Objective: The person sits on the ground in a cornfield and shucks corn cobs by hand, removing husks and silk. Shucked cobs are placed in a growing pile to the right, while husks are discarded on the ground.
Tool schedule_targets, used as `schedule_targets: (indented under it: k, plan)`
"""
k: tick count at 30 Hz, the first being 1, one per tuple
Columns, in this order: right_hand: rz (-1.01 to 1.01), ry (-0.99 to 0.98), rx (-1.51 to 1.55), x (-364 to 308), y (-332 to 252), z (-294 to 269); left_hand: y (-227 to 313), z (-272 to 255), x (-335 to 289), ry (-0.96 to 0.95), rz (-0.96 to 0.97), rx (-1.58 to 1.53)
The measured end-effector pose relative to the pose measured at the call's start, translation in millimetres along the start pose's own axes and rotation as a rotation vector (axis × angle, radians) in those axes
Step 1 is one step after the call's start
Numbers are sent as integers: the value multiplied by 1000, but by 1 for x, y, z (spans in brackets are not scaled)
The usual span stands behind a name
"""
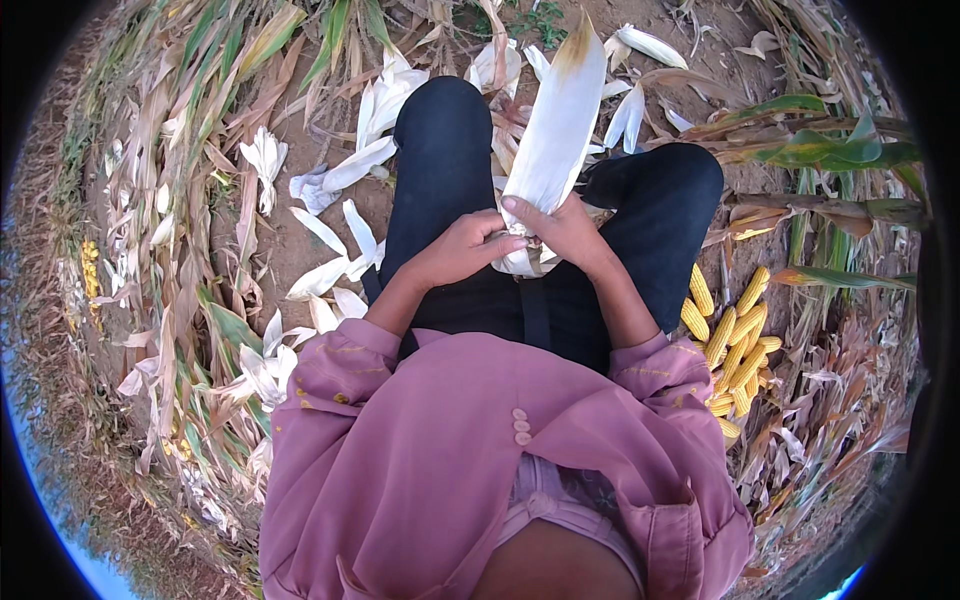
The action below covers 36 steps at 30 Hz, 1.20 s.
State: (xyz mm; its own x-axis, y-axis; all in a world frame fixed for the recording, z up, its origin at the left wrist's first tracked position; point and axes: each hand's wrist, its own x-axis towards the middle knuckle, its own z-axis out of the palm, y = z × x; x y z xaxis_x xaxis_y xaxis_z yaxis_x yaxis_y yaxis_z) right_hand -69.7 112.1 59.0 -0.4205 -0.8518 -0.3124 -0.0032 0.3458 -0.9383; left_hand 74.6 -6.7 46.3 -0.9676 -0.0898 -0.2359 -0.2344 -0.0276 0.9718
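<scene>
Between my knees I hold a pale corn husk [556, 130], its broad leaf pointing up and away, brownish at the tip. My right hand [568, 232] is closed around its lower part, with the thumb pressed on the front. My left hand [465, 250] meets it at the base, thumb and fingers pinched on the husk beside the right fingers. More white husk shows below the hands. No kernels are visible there, so I cannot tell whether an ear is inside.
Husked yellow corn cobs [738, 345] lie piled by my right hip. Loose white husks [335, 260] are scattered on the soil to my left and ahead. Dry stalks and leaves [215, 110] lie along the left, and leafy corn stalks [840, 150] reach in from the right.
</scene>
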Motion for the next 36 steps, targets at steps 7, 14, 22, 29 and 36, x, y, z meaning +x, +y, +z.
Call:
schedule_targets:
  k: [7, 14, 22, 29, 36]
  plan:
    - [-90, -31, -97, 0, -1, -1, -11, 0, -4, 26, 89, 149]
    - [-112, 124, -95, 5, 25, 14, -6, 8, -1, 174, 200, 336]
    - [221, 262, 244, 12, 38, 26, -5, 24, 5, 338, 244, 589]
    - [343, 310, 193, 12, 35, 27, -7, 27, 8, 362, 296, 734]
    - [298, 545, 156, 39, 69, -37, 15, 36, -16, 353, 352, 735]
